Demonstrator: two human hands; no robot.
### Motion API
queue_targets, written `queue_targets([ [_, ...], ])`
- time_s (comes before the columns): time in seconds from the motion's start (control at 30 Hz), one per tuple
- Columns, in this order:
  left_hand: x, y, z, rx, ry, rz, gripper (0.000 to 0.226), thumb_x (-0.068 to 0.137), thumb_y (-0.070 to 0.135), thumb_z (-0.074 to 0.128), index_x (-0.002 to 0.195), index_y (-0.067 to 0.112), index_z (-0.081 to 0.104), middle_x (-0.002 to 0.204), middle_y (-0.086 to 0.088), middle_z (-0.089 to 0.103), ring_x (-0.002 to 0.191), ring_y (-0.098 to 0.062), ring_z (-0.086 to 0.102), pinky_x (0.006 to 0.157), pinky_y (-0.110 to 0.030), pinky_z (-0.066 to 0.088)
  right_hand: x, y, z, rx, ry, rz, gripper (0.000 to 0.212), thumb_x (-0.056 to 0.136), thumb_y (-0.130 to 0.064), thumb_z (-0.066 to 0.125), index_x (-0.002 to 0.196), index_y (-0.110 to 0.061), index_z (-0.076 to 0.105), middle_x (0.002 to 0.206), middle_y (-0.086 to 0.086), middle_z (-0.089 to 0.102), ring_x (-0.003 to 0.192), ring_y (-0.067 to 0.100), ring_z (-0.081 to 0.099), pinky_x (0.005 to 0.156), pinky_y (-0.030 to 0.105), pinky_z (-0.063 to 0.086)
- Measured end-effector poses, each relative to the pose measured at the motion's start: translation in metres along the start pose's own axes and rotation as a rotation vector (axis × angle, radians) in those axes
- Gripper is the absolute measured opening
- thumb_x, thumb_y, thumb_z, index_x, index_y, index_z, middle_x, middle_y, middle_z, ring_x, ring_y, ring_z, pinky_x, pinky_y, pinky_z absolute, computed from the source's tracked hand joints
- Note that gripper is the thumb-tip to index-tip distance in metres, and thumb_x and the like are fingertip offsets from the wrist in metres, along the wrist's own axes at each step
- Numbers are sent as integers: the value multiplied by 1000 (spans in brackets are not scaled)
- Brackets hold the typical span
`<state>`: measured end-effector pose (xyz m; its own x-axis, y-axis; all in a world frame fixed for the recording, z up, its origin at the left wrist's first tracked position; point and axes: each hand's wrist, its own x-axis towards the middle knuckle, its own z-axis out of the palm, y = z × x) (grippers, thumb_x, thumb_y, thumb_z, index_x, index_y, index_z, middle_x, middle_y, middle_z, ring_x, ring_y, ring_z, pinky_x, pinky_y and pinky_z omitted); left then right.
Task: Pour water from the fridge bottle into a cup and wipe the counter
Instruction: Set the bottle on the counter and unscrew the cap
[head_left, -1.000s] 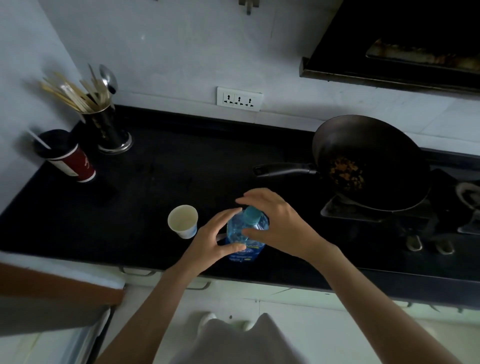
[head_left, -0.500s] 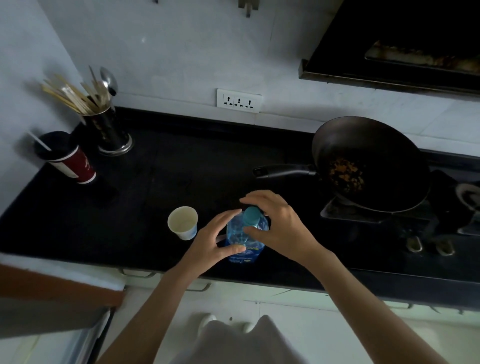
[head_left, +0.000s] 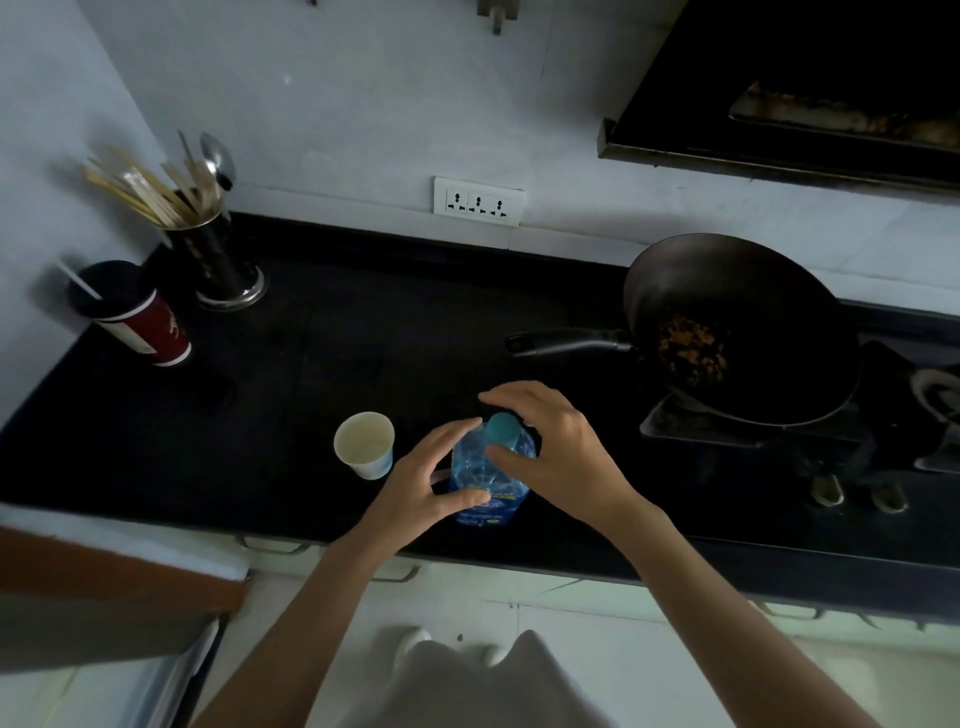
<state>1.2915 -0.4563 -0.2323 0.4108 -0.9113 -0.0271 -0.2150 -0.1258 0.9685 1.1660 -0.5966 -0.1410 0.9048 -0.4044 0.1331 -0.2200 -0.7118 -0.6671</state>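
Standing upright on the tabletop (head_left: 291, 395), the bottle (head_left: 488, 483) is steadied by the left hand (head_left: 423, 480) while the right hand (head_left: 558, 457) pinches its cap (head_left: 502, 428); the cup (head_left: 364, 442) waits at nine o'clock.

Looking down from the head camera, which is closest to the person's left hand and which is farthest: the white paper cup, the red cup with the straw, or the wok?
From the left hand:
1. White paper cup, just to its left on the counter.
2. Red cup with the straw, far left by the wall.
3. Wok, on the stove to the right.
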Motion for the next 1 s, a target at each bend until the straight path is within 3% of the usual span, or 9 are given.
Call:
queue_targets([
  [0.13,0,2,0,-14,-8,-3,75,79,22,77,134,54,37,138,27,41,128,-1,45,98,-27,49,1,-4,-1,-150,142,36,53,73,-47,76,116,-19,63,107,-5,59,96,9,56,76,25,53],
  [0.23,-1,0,0,-14,-13,-8,74,79,22,77,136,50,37,140,23,40,129,-3,44,100,-31,49,3,-5,-2,-157,147,14,39,73,-38,79,103,-16,66,95,-5,61,85,9,57,71,30,54],
  [0.33,-1,-2,0,-12,-8,-10,74,79,22,77,137,47,38,141,19,40,130,-4,44,100,-34,49,3,-4,-2,-59,69,-15,29,77,-17,75,105,-17,67,101,-7,61,92,8,57,79,32,54],
  [0.43,-1,-1,1,-2,-3,-11,74,79,22,77,138,42,38,142,16,40,130,-3,44,100,-34,49,1,-2,-1,10,-48,-23,43,78,-11,71,119,-22,63,119,-8,57,112,8,52,92,28,50],
  [0.5,0,-1,1,3,-8,-6,74,79,21,77,140,38,38,142,15,40,130,-4,44,100,-33,49,0,-3,1,-32,-10,-10,53,76,-26,76,126,-21,59,124,-6,52,115,10,50,92,28,50],
  [0.57,0,0,1,-2,-9,-4,75,79,20,77,140,38,38,142,17,40,130,-3,43,99,-31,49,-1,-5,2,-139,75,10,61,72,-49,74,124,-20,59,119,-4,53,108,11,52,83,26,51],
  [0.63,-1,0,0,-1,-7,-8,74,79,21,77,139,41,37,142,18,40,130,-1,42,99,-29,49,1,-7,4,-262,140,6,63,70,-60,68,116,-18,62,110,-3,57,99,11,55,71,25,52],
  [0.8,0,-1,1,9,-7,-11,74,79,21,76,138,43,37,142,17,39,130,-4,43,100,-33,49,1,-5,5,-327,179,-45,34,77,-40,76,102,-18,69,96,-2,59,91,15,57,64,28,52],
  [1.0,-1,-1,0,16,-9,-15,74,80,23,76,139,44,36,143,20,38,132,-4,41,102,-36,48,0,-3,-8,-57,185,-37,34,78,-22,77,110,-15,69,101,-3,59,88,9,59,72,19,51],
])
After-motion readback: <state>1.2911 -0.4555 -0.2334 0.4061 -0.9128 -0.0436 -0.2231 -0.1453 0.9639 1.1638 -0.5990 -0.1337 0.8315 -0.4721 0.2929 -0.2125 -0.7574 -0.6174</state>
